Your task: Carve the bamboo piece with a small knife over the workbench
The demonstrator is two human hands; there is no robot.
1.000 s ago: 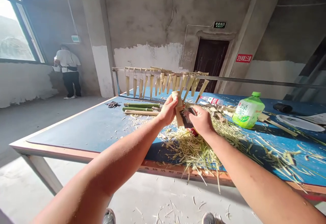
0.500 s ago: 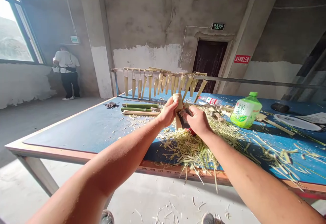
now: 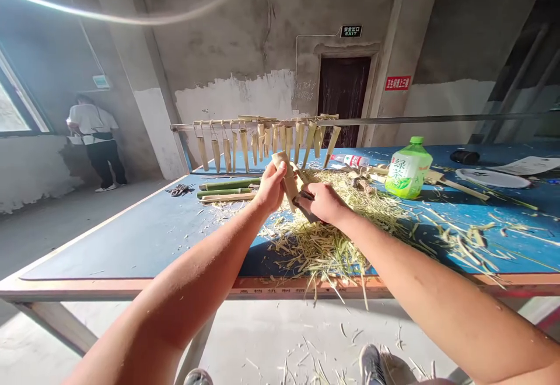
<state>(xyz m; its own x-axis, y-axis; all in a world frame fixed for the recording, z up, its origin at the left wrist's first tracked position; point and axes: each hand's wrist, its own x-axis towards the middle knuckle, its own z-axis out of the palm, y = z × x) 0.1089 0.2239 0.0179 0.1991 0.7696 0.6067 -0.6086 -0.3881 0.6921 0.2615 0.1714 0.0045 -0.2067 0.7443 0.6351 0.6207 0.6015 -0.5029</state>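
My left hand (image 3: 272, 188) is closed around the upper part of a pale bamboo piece (image 3: 289, 185), which tilts with its top to the left. A dark-bladed knife (image 3: 308, 213) is gripped in my right hand (image 3: 327, 203), its blade at the lower right side of the bamboo. The fingers hide most of the handle. A curled shaving (image 3: 300, 176) stands off the bamboo's right side. Below both hands spreads a heap of bamboo shavings (image 3: 336, 245) on the blue table (image 3: 131, 245).
Split bamboo pieces (image 3: 227, 155) hang in a row from a rail (image 3: 376, 121). Green bamboo lengths (image 3: 230, 185) lie left of my hands. To the right stand a green-tea bottle (image 3: 410, 169) and a white plate (image 3: 492, 178). A person (image 3: 98, 134) stands at the far left.
The bamboo has tipped leftward at its top, and a shaving now curls from its right side. My right hand with the knife has shifted down along it. The view has turned slightly.
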